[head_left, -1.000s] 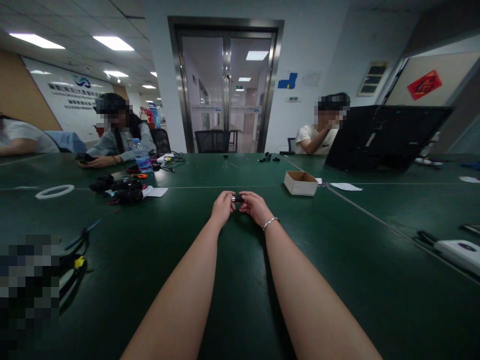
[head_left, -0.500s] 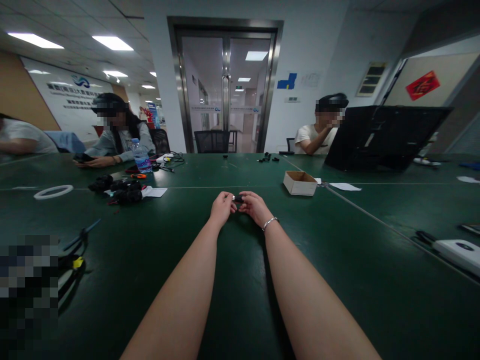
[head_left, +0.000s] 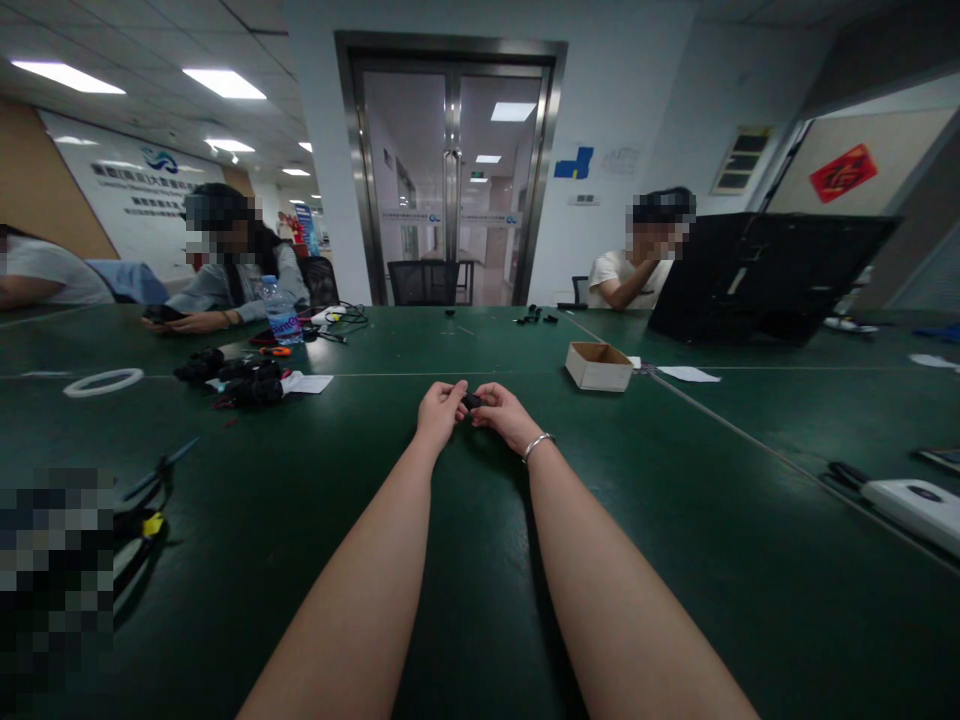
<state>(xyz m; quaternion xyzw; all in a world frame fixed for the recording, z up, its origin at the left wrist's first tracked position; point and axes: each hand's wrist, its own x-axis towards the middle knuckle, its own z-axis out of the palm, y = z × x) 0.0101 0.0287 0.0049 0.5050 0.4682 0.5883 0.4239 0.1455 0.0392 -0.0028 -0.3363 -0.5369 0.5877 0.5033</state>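
A small black piece (head_left: 472, 401) sits between my two hands, above the green table (head_left: 480, 560); it is too small to name exactly. My left hand (head_left: 441, 412) pinches its left end between thumb and fingers. From the other side my right hand (head_left: 504, 413), with a silver bangle at the wrist, grips the right end with closed fingers. Much of the piece is covered by my fingertips.
An open cardboard box (head_left: 600, 368) stands beyond my right hand. Farther left are black gear (head_left: 247, 380), a water bottle (head_left: 280, 312) and a white ring (head_left: 103, 383). A large black monitor (head_left: 769, 275) and two seated people are across the table.
The silvery metal part that showed at the left end of the black piece is now out of sight. My left hand has turned slightly, its thumb closer to my right hand.
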